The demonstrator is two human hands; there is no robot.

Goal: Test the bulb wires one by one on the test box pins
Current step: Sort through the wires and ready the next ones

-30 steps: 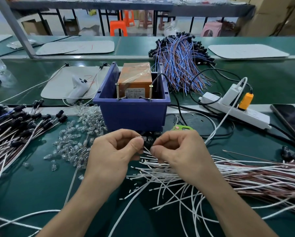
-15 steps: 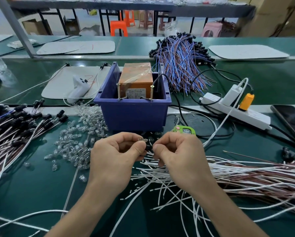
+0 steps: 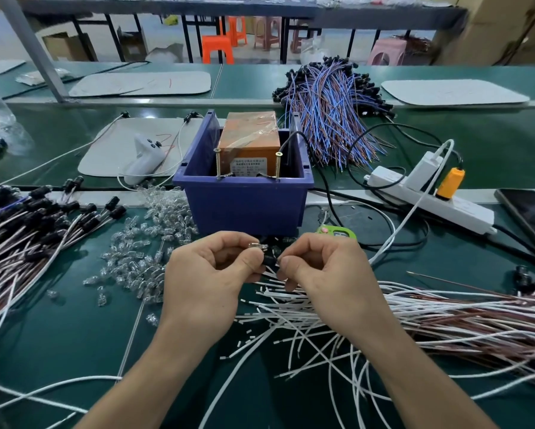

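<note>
Your left hand (image 3: 204, 274) pinched a small clear glass bulb (image 3: 257, 246) and your right hand (image 3: 325, 267) pinched a black socket (image 3: 270, 261); the two parts met between your fingertips, just near of the blue plastic bin (image 3: 244, 205). The orange taped test box (image 3: 247, 131) sat in that bin, with two threaded brass pins (image 3: 218, 164) upright at its near edge. Thin white wires (image 3: 322, 320) lay fanned under your right wrist.

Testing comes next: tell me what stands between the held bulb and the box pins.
Only the blue bin's front wall; the pins rise above its rim, nothing else visible blocks the bulb and socket.
</note>
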